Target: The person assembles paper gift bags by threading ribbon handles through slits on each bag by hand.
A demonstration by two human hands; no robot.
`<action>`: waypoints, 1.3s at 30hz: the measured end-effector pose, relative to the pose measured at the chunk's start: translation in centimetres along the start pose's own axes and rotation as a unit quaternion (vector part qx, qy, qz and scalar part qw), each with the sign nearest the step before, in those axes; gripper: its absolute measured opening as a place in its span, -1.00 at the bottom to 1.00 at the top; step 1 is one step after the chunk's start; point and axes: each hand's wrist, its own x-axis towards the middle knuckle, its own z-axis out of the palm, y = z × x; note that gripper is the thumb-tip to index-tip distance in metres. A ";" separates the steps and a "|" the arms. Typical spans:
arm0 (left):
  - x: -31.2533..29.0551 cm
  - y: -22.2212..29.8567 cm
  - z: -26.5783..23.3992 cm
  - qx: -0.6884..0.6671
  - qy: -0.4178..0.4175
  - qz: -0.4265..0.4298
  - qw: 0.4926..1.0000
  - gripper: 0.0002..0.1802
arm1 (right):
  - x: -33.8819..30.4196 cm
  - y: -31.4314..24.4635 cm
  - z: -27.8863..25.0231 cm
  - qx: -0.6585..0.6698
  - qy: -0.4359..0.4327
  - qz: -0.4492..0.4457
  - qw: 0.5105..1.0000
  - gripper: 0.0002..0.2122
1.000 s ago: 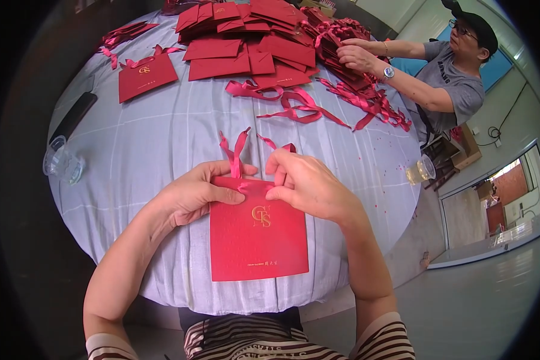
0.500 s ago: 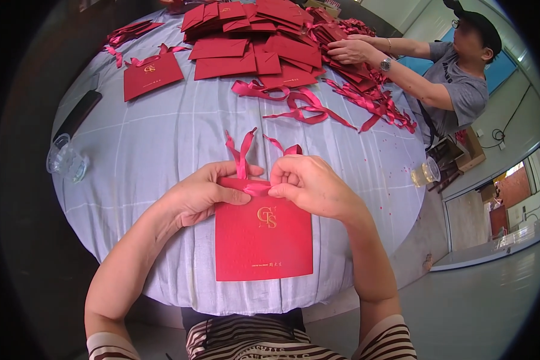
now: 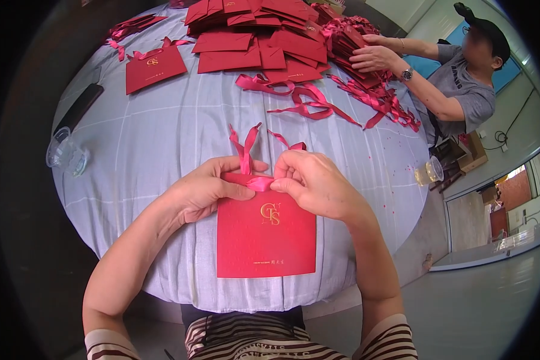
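Pinches red bag at top edge with left hand, pink ribbon with right hand, inside near edge of tablecloth, with bare cloth ahead.

Open cloth past left hand, ribbons beyond, then bag pile

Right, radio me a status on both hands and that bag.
Left fingers gripping red bag by top edge. Right fingers pinching pink ribbon there. Gold-marked face showing. Loose ribbons beyond, not in the way.
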 end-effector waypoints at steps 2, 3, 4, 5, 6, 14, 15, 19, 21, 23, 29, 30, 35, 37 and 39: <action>0.1 -0.2 0.0 0.003 -0.005 0.006 1.000 -0.44 | 0.1 0.4 0.2 -0.013 0.008 -0.001 1.000 -0.86; 0.2 -0.2 0.0 0.006 -0.009 0.012 1.000 -0.45 | 0.2 0.7 0.4 -0.025 0.004 -0.017 1.000 -0.86; 0.3 -0.3 0.0 0.006 -0.011 0.012 1.000 -0.45 | 0.2 0.9 0.4 -0.037 0.000 -0.032 0.999 -0.85; 0.1 -0.3 0.0 0.011 -0.009 0.014 1.000 -0.46 | 0.2 0.8 0.4 -0.036 -0.002 -0.036 0.999 -0.85; -0.1 -0.2 -0.1 0.015 -0.007 0.016 1.000 -0.47 | 0.2 0.8 0.2 0.009 0.013 -0.041 0.999 -0.84; -0.1 -0.5 0.6 0.004 -0.021 -0.001 1.000 -0.52 | 1.4 -0.7 1.9 0.055 0.081 0.039 0.994 -0.79; -0.1 -0.7 0.7 0.007 -0.026 -0.007 1.000 -0.52 | 1.5 -0.9 2.0 0.051 0.072 0.044 0.995 -0.79; 0.1 -1.1 0.8 0.011 -0.037 -0.017 0.999 -0.53 | 1.8 0.9 3.2 0.137 0.074 -0.002 0.988 -0.82; 0.0 -1.1 0.8 0.009 -0.037 -0.019 0.999 -0.53 | 1.8 0.1 3.0 0.134 0.074 0.007 0.988 -0.83; 0.0 -1.3 0.7 0.006 -0.039 -0.022 0.999 -0.53 | 2.0 0.0 3.0 0.129 0.077 0.017 0.988 -0.84; 0.0 -1.4 0.9 0.020 -0.040 -0.027 0.999 -0.54 | 2.3 0.6 3.5 0.092 0.145 -0.052 0.984 -0.88; 0.1 -1.4 0.9 0.002 -0.043 -0.025 0.999 -0.53 | 2.2 0.6 3.3 0.101 0.139 -0.049 0.984 -0.88; -0.2 -0.7 1.0 -0.033 -0.055 0.007 0.998 -0.50 | 2.2 2.6 -0.6 -0.092 0.326 -0.186 0.922 -0.79; -0.2 -0.2 0.7 -0.039 -0.032 0.010 0.999 -0.46 | 1.0 2.2 -2.9 -0.066 0.246 0.119 0.960 -0.65; 0.0 0.0 0.4 -0.036 -0.029 0.013 0.999 -0.46 | 0.8 2.0 -4.0 -0.116 0.123 0.225 0.959 -0.55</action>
